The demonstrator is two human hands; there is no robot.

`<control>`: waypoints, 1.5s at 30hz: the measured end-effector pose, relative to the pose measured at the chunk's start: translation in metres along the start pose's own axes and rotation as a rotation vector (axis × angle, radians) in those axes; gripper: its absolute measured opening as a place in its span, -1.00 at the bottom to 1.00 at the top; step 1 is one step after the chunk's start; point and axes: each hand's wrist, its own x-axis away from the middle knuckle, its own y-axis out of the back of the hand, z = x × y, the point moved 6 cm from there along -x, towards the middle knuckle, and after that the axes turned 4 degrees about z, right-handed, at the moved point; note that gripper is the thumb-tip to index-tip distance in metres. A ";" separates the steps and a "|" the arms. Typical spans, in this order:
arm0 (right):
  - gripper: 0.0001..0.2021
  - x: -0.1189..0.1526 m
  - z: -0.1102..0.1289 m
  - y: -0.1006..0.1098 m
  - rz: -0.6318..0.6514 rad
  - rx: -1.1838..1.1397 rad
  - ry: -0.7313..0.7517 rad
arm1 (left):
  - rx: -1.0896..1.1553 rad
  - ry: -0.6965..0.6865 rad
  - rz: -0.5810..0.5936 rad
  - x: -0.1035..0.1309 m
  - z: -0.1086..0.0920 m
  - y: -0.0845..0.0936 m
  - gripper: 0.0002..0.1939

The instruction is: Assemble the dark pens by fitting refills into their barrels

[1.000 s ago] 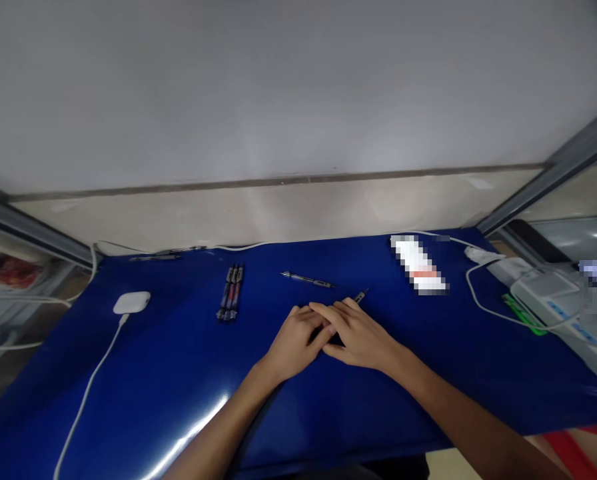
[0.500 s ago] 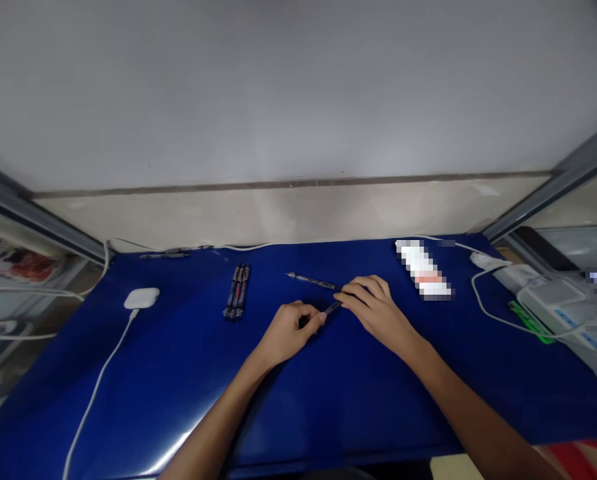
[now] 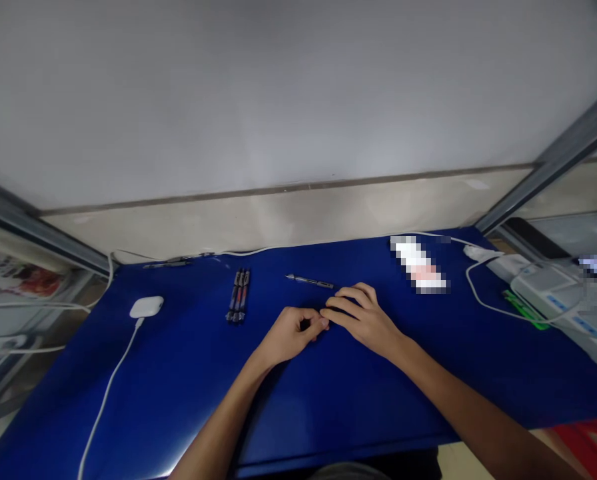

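The left arm (image 3: 228, 407) extends from seven o'clock, left hand (image 3: 287, 338) curled, thumb (image 3: 314, 328) toward two; the right arm (image 3: 448, 383) from four, right hand (image 3: 367, 321) palm-down, fingers (image 3: 344, 305) bent toward ten.

Dim overall; 1 glare streak on blue tabletop (image 3: 178, 373).

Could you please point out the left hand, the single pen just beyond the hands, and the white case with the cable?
Left hand (image 3: 285, 337), head view: middle of its back.
Single pen (image 3: 309, 281), head view: middle of its barrel.
White case (image 3: 146, 307), head view: middle of its top.
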 end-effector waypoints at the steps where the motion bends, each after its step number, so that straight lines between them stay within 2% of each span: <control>1: -0.76 -0.001 0.000 0.002 -0.013 0.003 -0.014 | 0.004 -0.003 -0.024 0.001 0.000 0.003 -0.55; 3: -0.73 -0.002 -0.002 0.007 -0.032 0.023 -0.051 | -0.021 -0.011 -0.154 0.003 0.001 0.020 -0.60; 6: -0.69 -0.003 -0.007 0.011 -0.024 0.049 -0.095 | -0.169 0.030 -0.487 0.016 0.009 0.064 -0.64; 8: -0.70 -0.003 -0.010 0.012 -0.007 0.050 -0.117 | -0.314 0.135 -0.724 0.031 0.022 0.099 -0.64; 10: -0.70 -0.003 -0.011 0.011 0.013 0.043 -0.131 | -0.499 0.299 -0.887 0.049 0.040 0.131 -0.63; 13: -0.71 -0.003 -0.010 0.010 0.040 0.035 -0.127 | -0.630 0.533 -0.954 0.071 0.069 0.163 -0.63; 14: -0.71 -0.003 -0.009 0.010 0.047 0.034 -0.122 | -0.637 0.605 -0.937 0.076 0.079 0.169 -0.64; 18: -0.71 -0.003 -0.007 0.010 0.048 0.029 -0.121 | -0.665 0.777 -0.755 0.080 0.100 0.170 -0.66; 24: -0.65 -0.004 -0.011 0.009 0.052 0.042 -0.140 | -0.639 0.820 -0.676 0.074 0.098 0.160 -0.64; 31: -0.66 -0.003 -0.013 0.004 0.079 0.038 -0.155 | -0.610 0.739 -0.669 0.070 0.096 0.157 -0.67; 37: -0.67 -0.003 -0.017 -0.002 0.122 0.001 -0.161 | -0.612 0.745 -0.673 0.069 0.094 0.156 -0.70; 41: -0.65 -0.001 -0.025 -0.012 0.188 -0.026 -0.232 | -0.584 0.739 -0.702 0.066 0.087 0.152 -0.57; 45: -0.61 0.004 -0.031 -0.024 0.250 -0.056 -0.282 | -0.662 0.730 -0.767 0.059 0.077 0.141 -0.31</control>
